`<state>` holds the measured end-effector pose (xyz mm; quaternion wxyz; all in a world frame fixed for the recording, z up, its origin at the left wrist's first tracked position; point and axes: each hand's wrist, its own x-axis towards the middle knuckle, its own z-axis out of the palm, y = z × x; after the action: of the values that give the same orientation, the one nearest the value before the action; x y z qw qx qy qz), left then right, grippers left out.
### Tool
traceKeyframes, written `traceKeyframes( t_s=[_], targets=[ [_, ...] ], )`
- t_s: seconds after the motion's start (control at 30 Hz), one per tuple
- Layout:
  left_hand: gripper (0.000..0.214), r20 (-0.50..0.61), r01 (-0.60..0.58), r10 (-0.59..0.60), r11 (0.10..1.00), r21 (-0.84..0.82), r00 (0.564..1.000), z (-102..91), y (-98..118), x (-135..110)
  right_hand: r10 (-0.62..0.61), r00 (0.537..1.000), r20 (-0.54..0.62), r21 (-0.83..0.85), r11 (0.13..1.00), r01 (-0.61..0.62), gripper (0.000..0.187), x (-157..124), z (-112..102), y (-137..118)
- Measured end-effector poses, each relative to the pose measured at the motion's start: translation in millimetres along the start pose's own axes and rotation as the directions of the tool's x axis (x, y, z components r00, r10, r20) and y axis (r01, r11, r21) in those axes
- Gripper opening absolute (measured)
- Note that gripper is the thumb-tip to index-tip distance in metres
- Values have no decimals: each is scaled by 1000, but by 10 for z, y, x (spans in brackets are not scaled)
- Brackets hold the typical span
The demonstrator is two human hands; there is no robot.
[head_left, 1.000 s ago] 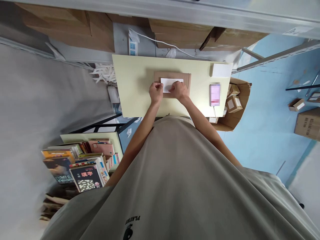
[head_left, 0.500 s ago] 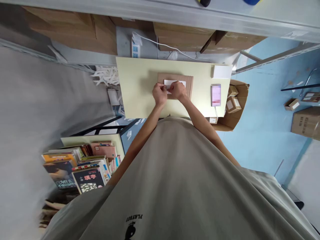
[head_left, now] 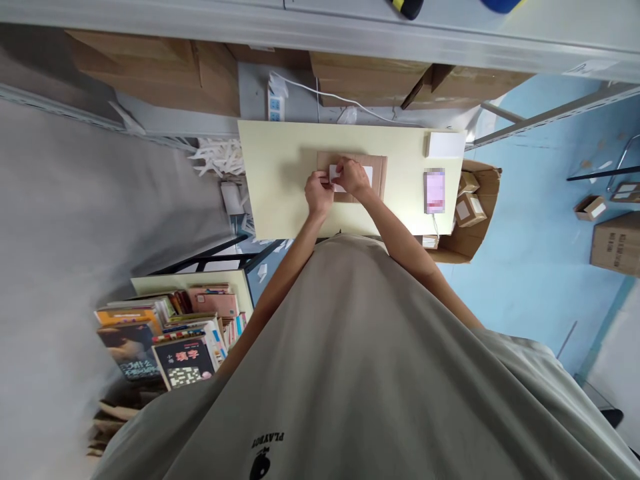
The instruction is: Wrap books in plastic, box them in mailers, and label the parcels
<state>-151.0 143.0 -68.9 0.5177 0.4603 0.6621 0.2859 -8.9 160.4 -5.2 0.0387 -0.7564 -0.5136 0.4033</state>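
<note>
A flat brown cardboard parcel (head_left: 378, 172) lies on the pale yellow table (head_left: 280, 187). A white label (head_left: 369, 175) sits on top of it, mostly covered by my hands. My left hand (head_left: 320, 193) is closed in a pinch at the label's left end. My right hand (head_left: 352, 177) rests on the label with its fingers curled, pinching the same left part of it. Both hands touch each other over the parcel.
A phone (head_left: 435, 190) and a white pad (head_left: 445, 144) lie at the table's right. An open carton of small boxes (head_left: 473, 200) stands beyond the right edge. Stacked books (head_left: 175, 333) sit lower left. A power strip (head_left: 275, 103) and big cartons (head_left: 165, 67) are behind the table.
My right hand has slid left across the label, uncovering its right end, and now meets my left hand at the label's left end. The parcel has stayed in place.
</note>
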Motion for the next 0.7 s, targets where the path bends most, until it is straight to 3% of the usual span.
traceKeyframes(
  t_s=[0.07,0.17,0.27,0.4,0.47,0.57,0.7],
  targets=[
    [35,1,1,-1,1000,-16,1000,-11,-7,-4,9,1000,16,-9,1000,-9,27,28,16,5],
    [38,-2,-18,18,1000,-1,1000,-20,-37,-8,60,998,-8,6,998,-60,10,98,28,-37],
    [39,-16,-27,28,999,39,999,-47,-94,5,106,992,-66,32,994,-104,19,128,47,-78],
    [44,-33,-21,26,992,127,999,-138,-163,62,44,996,-77,18,999,-43,14,69,131,-30],
    [46,-12,1,2,983,181,1000,-196,-171,94,-45,997,-68,9,999,46,12,19,198,33],
    [50,53,41,-55,971,236,997,-277,-148,98,-151,985,-80,3,988,152,28,-75,284,170],
    [49,68,1,-21,960,282,997,-347,-108,-10,-97,986,-138,55,993,106,23,-285,272,525]
  ],
)
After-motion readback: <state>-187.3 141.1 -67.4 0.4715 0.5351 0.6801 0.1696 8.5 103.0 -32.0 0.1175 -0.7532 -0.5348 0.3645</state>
